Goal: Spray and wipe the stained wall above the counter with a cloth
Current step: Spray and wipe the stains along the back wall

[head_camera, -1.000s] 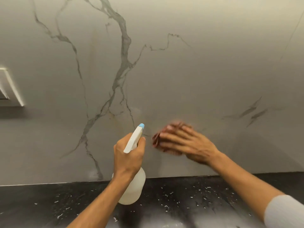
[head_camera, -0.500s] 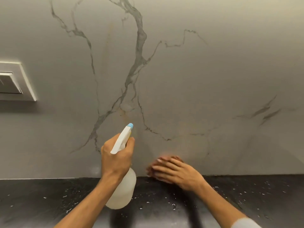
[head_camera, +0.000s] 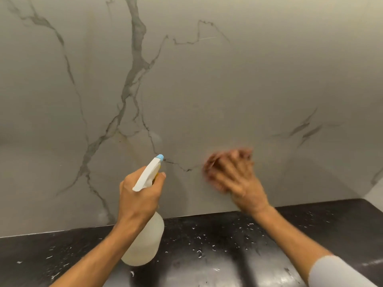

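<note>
Cleaning the gray wall (head_camera: 228,90) above the black counter (head_camera: 228,235).
The left hand (head_camera: 141,195) wraps tight round the spray bottle (head_camera: 145,241), hiding its neck. The right hand (head_camera: 238,179) is a blur; its fingers seem flat, pressing a reddish cloth (head_camera: 209,162), mostly hidden, on the wall.

On my feed the left hand (head_camera: 141,195) grips the neck of a translucent spray bottle (head_camera: 145,241), whose blue-tipped nozzle (head_camera: 160,156) points at the grey, marble-veined wall (head_camera: 228,90). To the right of the bottle, the right hand (head_camera: 238,181) presses a reddish cloth (head_camera: 211,162) against the wall with fingers spread; both are blurred. Beneath the bottle I see the black counter (head_camera: 228,235), flecked with white specks. Far right of the bottle, a grey sleeve (head_camera: 339,272) shows.
</note>
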